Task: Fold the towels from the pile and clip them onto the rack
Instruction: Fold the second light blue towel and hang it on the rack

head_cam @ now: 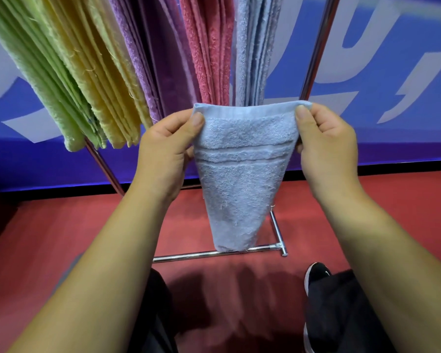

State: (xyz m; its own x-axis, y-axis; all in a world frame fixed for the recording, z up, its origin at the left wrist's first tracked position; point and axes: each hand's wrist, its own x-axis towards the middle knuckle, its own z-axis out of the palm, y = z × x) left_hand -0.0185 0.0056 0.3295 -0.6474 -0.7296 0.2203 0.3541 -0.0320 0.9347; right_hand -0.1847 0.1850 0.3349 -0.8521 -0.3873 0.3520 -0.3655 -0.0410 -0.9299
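Note:
A folded light blue towel (pixel 242 174) hangs in front of me, held up by its two top corners. My left hand (pixel 166 151) pinches the top left corner between thumb and fingers. My right hand (pixel 326 149) pinches the top right corner the same way. Behind the towel stands the chrome rack (pixel 316 47), with towels hanging from it: green (pixel 43 80), yellow (pixel 97 80), purple (pixel 153 59), pink (pixel 209 47) and light blue (pixel 252 47). The rack's top bar and any clips are out of view. No pile of towels shows.
The rack's chrome foot bar (pixel 214 254) lies on the red floor (pixel 61 238) just under the held towel. A blue banner wall (pixel 392 85) with white lettering stands behind the rack. My black shoe (pixel 316 276) and dark trouser legs are at the bottom.

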